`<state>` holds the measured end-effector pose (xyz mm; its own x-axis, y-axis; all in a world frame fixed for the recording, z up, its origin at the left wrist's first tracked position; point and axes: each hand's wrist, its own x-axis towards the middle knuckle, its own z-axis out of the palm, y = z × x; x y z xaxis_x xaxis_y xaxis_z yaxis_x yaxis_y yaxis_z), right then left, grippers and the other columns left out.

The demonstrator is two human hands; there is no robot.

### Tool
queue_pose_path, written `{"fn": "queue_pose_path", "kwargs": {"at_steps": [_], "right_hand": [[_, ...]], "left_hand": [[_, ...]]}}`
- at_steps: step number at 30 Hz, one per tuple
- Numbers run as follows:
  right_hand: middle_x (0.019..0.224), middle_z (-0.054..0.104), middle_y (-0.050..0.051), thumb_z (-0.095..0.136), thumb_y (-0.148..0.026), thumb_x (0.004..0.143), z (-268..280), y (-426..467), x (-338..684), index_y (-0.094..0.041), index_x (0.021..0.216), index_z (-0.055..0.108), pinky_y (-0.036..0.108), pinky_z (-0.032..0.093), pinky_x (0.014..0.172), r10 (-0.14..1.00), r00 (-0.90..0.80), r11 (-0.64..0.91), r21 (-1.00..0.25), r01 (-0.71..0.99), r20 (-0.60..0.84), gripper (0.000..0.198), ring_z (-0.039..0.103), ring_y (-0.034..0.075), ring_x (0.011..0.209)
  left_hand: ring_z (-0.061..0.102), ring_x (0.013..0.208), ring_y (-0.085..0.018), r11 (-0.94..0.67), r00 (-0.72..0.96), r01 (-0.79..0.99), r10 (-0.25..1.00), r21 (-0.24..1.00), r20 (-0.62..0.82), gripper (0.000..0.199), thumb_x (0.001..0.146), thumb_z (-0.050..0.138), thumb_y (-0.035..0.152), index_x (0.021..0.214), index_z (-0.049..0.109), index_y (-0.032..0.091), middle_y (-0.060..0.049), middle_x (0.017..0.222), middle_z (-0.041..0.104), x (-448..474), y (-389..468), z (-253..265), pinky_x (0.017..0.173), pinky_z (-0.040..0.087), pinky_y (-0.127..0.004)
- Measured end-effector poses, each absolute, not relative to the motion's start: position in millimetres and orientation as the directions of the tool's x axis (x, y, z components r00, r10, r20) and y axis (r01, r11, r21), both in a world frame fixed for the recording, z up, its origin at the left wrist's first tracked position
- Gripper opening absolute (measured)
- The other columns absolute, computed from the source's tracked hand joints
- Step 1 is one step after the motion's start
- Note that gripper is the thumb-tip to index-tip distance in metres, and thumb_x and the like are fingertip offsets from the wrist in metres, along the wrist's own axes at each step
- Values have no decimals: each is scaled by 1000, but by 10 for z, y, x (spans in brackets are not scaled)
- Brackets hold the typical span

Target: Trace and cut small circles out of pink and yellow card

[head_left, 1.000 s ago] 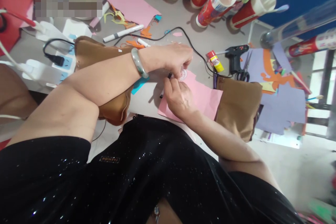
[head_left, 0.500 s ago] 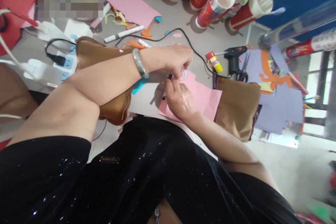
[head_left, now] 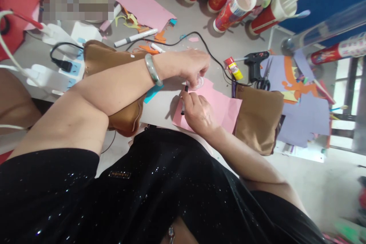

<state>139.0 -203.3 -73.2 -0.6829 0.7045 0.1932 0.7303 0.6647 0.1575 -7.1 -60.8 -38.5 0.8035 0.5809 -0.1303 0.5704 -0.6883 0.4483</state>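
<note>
Your right hand (head_left: pixel 198 112) grips a black pen (head_left: pixel 183 103), tip up, over the pink paper (head_left: pixel 225 108). Just beyond, your left hand (head_left: pixel 191 65) pinches a small clear round lid (head_left: pixel 198 82) down on that sheet; your fingers hide most of it. Farthest off, red paper cups (head_left: pixel 237 5) hold straws and spoons, several cut off at the frame's top.

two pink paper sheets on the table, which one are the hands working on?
The near pink sheet, right in front of the person: the right hand rests on it holding a black pen, beside the left hand. The far pink sheet lies untouched near the red cups.
</note>
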Motion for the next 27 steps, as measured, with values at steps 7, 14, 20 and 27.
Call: {"fn": "queue_pose_path", "kwargs": {"at_steps": [7, 14, 20, 27], "right_hand": [[81, 62, 10, 36, -7, 103, -770, -1991, 1356, -10, 114, 65, 35, 46, 66, 747, -642, 644, 51, 763, 173, 32, 54, 20, 68], [83, 64, 9, 32, -2, 102, -837, -1840, 1311, -11, 109, 65, 33, 49, 68, 731, -647, 626, 162, 763, 217, 35, 58, 19, 71], [86, 66, 9, 36, -4, 103, -806, -1919, 1314, -10, 114, 65, 33, 50, 66, 742, -639, 624, 142, 769, 203, 31, 59, 18, 69], [86, 66, 10, 40, -6, 103, -831, -1907, 1334, -10, 112, 66, 34, 51, 66, 736, -634, 630, 105, 770, 238, 28, 60, 19, 70]], "left_hand": [[54, 92, -19, -665, 787, 595, 595, 451, -162, 47, 75, 76, 27, 121, 76, 15, -4, 110, 80, -67, -589, -402, 80, 39, -33], [62, 99, -25, -670, 799, 570, 586, 475, -133, 42, 76, 76, 28, 115, 76, 14, -9, 104, 79, -68, -564, -451, 88, 45, -34], [66, 105, -29, -665, 789, 593, 592, 454, -164, 50, 73, 75, 30, 120, 77, 12, -13, 117, 79, -63, -602, -361, 91, 47, -37], [67, 106, -28, -691, 801, 581, 580, 430, -151, 46, 77, 75, 26, 120, 77, 10, -15, 123, 77, -75, -635, -328, 87, 46, -35]]}}
